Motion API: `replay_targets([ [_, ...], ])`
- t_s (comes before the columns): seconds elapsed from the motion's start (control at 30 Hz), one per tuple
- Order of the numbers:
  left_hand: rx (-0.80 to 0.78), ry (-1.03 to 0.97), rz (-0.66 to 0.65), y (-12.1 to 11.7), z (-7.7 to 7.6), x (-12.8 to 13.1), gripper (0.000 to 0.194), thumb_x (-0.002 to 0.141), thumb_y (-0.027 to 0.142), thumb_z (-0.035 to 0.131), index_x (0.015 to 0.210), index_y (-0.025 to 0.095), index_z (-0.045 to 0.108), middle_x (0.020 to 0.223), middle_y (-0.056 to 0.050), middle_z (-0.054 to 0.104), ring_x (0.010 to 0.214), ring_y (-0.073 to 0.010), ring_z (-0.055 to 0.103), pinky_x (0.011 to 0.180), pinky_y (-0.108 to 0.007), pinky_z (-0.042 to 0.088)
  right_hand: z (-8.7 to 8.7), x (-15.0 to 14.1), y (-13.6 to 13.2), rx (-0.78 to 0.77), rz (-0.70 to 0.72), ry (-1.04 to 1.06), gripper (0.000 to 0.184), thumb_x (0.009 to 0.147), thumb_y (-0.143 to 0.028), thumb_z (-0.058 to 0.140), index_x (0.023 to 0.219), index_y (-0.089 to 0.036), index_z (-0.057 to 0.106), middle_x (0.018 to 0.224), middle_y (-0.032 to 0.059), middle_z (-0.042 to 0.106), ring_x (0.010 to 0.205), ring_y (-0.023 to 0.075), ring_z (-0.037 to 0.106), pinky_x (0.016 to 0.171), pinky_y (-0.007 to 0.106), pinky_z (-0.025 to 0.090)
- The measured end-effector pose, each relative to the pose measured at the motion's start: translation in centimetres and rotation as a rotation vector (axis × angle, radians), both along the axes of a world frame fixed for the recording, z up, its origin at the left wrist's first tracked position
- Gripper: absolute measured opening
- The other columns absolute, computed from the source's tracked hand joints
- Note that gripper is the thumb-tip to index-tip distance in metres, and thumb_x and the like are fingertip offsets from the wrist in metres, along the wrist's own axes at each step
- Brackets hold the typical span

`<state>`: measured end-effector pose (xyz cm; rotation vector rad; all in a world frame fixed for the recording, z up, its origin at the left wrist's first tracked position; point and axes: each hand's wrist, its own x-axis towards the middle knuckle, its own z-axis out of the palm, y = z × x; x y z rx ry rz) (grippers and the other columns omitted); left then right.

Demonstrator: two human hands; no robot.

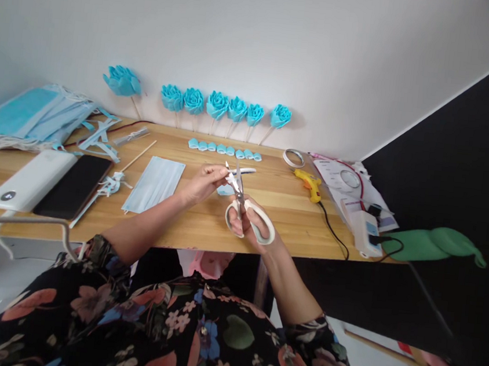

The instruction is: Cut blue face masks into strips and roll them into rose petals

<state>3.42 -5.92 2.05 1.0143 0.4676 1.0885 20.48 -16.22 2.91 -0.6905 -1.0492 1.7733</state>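
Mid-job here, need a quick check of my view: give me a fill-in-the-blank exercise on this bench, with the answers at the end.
1. The small white piece at the blades of the scissors is held by the person's ____ hand.
2. The glue gun is ____ in colour.
3. In the picture, the dark phone lies to the ____ of the white power bank.
4. Counting the largest, ____ blue flowers stand on sticks.

Missing words: left; yellow; right; seven.
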Motion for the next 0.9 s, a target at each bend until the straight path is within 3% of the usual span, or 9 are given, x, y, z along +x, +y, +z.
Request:
replay_targets([
  [0.4,0.111,0.025,0.007,-0.1,0.2,0.1,0.048,0.07,0.065,0.085,0.066,0.019,0.071,0.068,-0.004,0.067,0.069,-0.0168,0.06,0.069,-0.031,0.047,0.5,-1.1,-0.1,-0.101,-0.048,0.048,0.052,0.08,-0.057,0.078,0.113,-0.02,0.062,0.075,-0.0023,0.054,0.052,0.0064,0.031,0.04,0.02,0.023],
  [0.63,0.144,0.021,0.024,0.0,0.1,0.0,0.047,0.076,0.059,0.081,0.058,0.02,0.064,0.055,0.001,0.048,0.062,-0.0161,0.051,0.068,-0.032,0.045,0.7,-0.9,-0.5,-0.111,-0.063,0.09,0.05,0.081,-0.055,0.077,0.114,-0.02,0.061,0.073,-0.0028,0.054,0.051,0.0055,0.03,0.039,0.018,0.021],
  [0.9,0.234,0.204,0.013,0.2,-0.6,-0.1,0.037,0.079,0.054,0.081,0.075,0.017,0.076,0.077,-0.005,0.072,0.073,-0.0185,0.063,0.072,-0.032,0.047,0.4,-1.1,-1.1,-0.079,-0.05,0.005,0.051,0.08,-0.056,0.079,0.111,-0.019,0.064,0.071,-0.0039,0.056,0.046,0.0032,0.032,0.038,0.018,0.02],
])
